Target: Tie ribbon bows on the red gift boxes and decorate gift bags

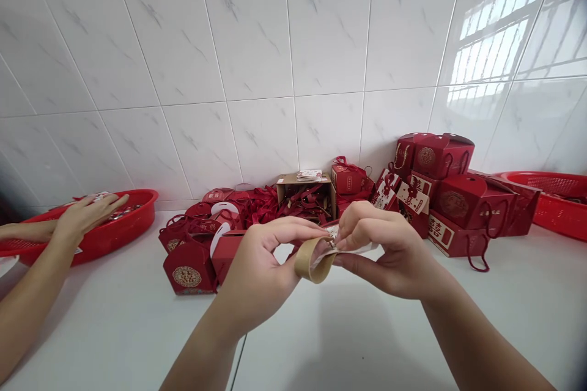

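In the middle of the view, my left hand (270,263) is closed on a tan, band-like curled piece (316,263), gripping it between thumb and fingers. My right hand (389,250) pinches the same piece from the other side, where a whitish or clear sheet sticks out beyond it. Its exact kind is hard to make out, as my fingers cover much of it. Both hands are raised above the white table (348,342). Just beyond them lie red gift boxes (188,266) and an open cardboard box (288,180) filled with dark red ribbons.
Red boxes with cord handles (472,201) are stacked at right, beside a red plastic basket (564,214). Small cards (309,175) rest on the cardboard box. At left, another person's hand (89,214) reaches over a red basket (114,238). A tiled wall (257,61) rises behind.
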Demonstrator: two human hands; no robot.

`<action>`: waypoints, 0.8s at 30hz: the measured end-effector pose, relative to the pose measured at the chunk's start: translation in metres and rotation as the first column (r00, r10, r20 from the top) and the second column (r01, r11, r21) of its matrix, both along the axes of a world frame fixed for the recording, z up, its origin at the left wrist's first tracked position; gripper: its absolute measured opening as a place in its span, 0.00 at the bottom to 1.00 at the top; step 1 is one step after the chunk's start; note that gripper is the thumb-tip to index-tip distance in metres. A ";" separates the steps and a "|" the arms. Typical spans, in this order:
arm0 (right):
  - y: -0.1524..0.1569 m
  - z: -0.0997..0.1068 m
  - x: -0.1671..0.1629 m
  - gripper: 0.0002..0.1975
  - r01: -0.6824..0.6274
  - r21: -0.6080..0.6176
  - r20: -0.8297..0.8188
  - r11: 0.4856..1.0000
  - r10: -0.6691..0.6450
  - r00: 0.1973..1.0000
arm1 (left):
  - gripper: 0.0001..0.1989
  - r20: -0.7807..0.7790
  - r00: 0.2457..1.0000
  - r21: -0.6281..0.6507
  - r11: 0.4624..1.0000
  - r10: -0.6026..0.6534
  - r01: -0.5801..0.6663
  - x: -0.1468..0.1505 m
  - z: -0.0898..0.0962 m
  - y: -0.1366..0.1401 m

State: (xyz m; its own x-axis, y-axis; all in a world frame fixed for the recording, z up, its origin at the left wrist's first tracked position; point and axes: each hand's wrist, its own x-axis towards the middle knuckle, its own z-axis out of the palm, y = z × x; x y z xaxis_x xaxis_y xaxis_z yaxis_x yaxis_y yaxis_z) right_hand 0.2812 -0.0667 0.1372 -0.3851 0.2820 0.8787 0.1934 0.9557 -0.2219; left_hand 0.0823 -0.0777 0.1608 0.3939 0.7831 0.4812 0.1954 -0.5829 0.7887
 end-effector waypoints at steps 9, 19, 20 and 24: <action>0.001 0.000 -0.001 0.09 -0.003 -0.010 -0.003 1.000 0.003 1.000 | 0.09 -0.064 0.998 -0.023 1.000 0.002 -0.004 -0.003 -0.001 -0.002; -0.002 0.002 -0.001 0.09 -0.014 -0.100 -0.008 0.995 0.013 1.000 | 0.06 -0.040 0.995 -0.097 0.991 0.090 -0.094 -0.002 -0.003 -0.002; -0.002 0.002 -0.001 0.09 -0.008 -0.101 -0.007 0.995 0.007 1.000 | 0.05 -0.048 0.996 -0.083 0.993 0.079 -0.083 -0.002 -0.003 -0.001; -0.001 0.002 -0.002 0.09 0.016 -0.056 0.001 0.998 -0.016 1.000 | 0.04 -0.078 0.997 -0.032 0.999 0.015 -0.017 -0.003 -0.001 0.000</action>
State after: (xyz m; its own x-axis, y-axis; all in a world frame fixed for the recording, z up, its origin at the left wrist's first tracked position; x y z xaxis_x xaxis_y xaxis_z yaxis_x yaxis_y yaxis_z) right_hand 0.2796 -0.0682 0.1390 -0.3809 0.3372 0.8609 0.2085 0.9385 -0.2753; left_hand 0.0793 -0.0780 0.1597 0.4163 0.8043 0.4239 0.2656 -0.5535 0.7894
